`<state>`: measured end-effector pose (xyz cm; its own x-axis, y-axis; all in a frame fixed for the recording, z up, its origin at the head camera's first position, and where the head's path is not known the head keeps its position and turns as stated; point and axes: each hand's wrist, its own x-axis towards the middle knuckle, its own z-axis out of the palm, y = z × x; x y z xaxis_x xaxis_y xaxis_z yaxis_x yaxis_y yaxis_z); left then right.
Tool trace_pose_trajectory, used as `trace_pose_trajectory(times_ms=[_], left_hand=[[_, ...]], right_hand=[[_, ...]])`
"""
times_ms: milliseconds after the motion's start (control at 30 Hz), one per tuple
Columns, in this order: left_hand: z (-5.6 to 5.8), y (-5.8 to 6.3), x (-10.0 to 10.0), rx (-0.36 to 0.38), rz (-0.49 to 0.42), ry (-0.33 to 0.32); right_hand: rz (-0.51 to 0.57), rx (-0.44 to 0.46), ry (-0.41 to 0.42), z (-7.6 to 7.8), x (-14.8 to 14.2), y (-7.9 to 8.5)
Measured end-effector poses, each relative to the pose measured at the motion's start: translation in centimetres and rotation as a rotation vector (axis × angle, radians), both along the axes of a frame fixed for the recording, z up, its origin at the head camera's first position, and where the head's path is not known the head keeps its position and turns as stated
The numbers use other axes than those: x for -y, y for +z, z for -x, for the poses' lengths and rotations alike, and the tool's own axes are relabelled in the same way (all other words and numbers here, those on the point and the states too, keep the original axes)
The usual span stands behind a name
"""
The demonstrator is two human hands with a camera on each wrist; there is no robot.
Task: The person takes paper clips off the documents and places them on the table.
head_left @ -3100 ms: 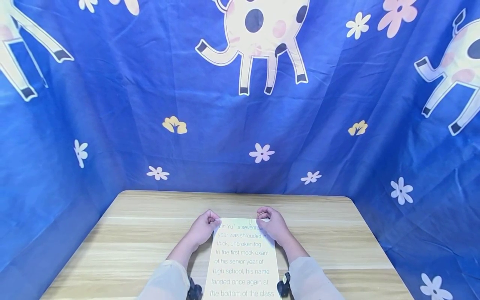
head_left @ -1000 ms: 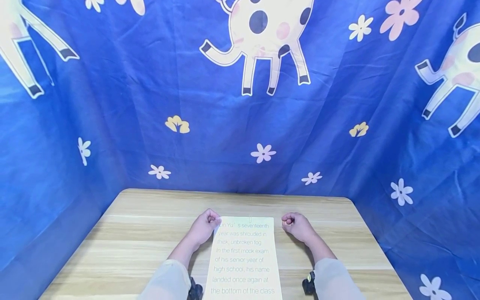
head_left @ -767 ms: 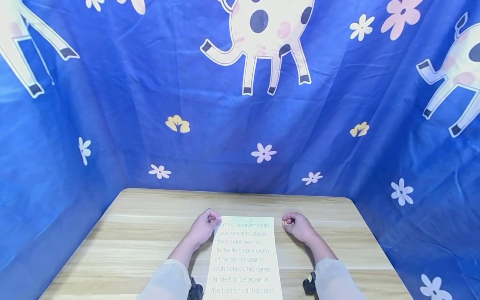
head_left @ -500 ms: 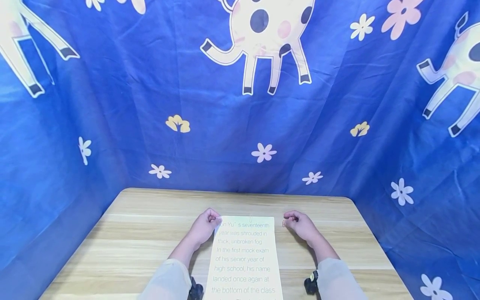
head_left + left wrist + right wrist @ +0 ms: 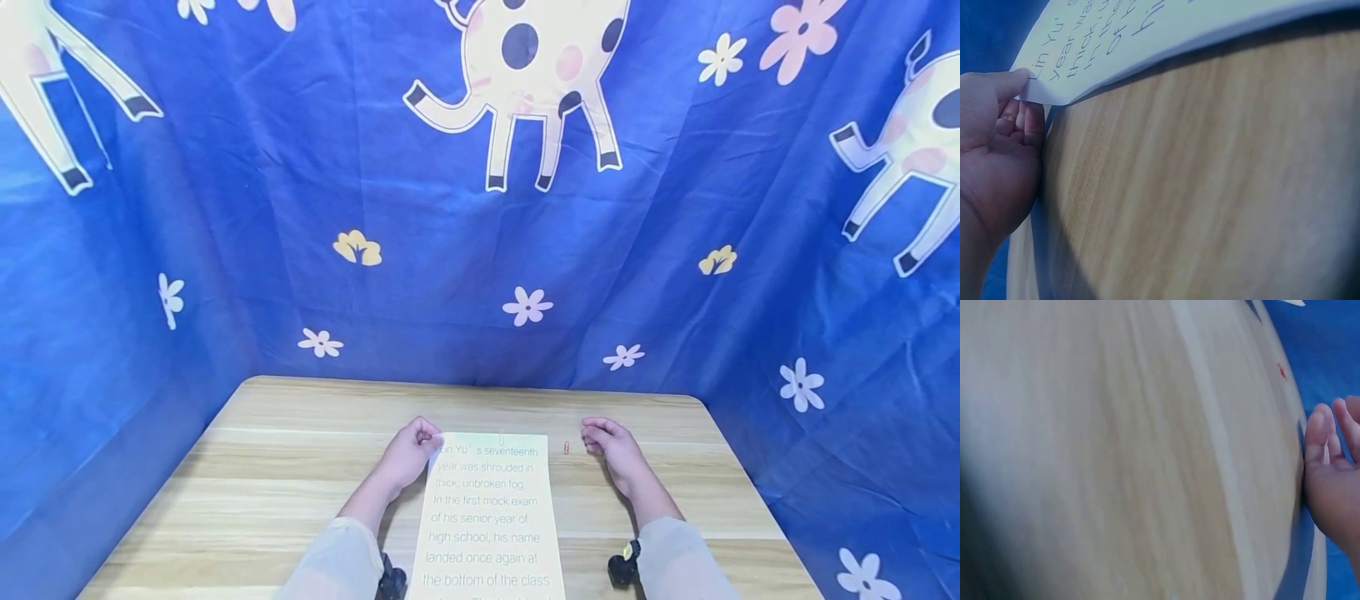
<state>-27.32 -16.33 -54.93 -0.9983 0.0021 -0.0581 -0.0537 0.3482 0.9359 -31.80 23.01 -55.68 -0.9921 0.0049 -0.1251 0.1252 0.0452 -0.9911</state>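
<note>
A stack of printed paper sheets (image 5: pixel 491 517) lies on the table, its top edge facing away from me. My left hand (image 5: pixel 408 454) pinches the sheets' top left corner between thumb and fingers; the left wrist view shows the thumb on top of the paper (image 5: pixel 1104 50). At the middle of the top edge sits a pale paper clip (image 5: pixel 501 437). To the right of the sheets, a red paper clip (image 5: pixel 566 447) lies on the wood, also visible as a small red spot in the right wrist view. Just right of that clip, my right hand (image 5: pixel 618 454) holds nothing, fingers loosely bent.
The wooden table (image 5: pixel 262 467) extends on both sides of the paper. A blue curtain (image 5: pixel 420 333) printed with cows and flowers surrounds it at the back and sides. Dark wrist devices (image 5: pixel 622 565) sit at the sleeves' cuffs.
My right hand has moved right from the paper's top right corner, let go of the red paper clip on the table and drawn slightly away from it. The left hand keeps its pinch.
</note>
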Motion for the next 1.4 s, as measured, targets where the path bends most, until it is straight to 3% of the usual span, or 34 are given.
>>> trace_pose_trajectory(times_ms=[167, 433, 800, 1033, 1200, 1400], left_hand=[[0.0, -0.1, 0.1, 0.001, 0.005, 0.009], [-0.2, 0.1, 0.0, 0.000, -0.001, 0.009], [-0.4, -0.1, 0.0, -0.003, -0.009, 0.016], [-0.6, -0.1, -0.2, -0.001, -0.011, 0.020], [-0.7, -0.1, -0.3, -0.006, -0.015, 0.021], [-0.8, -0.2, -0.4, -0.003, -0.019, 0.026]], right_hand=[[0.090, -0.021, -0.081, -0.6, 1.7, 0.9], [-0.029, -0.104, -0.128, -1.3, 5.2, 2.2], [-0.035, -0.212, -0.036, -1.9, 9.5, 3.6], [-0.239, -0.304, 0.079, -2.3, 11.1, 3.1], [-0.373, -0.356, 0.101, -2.3, 11.7, 2.4], [-0.454, -0.376, 0.156, -2.2, 12.0, 1.5]])
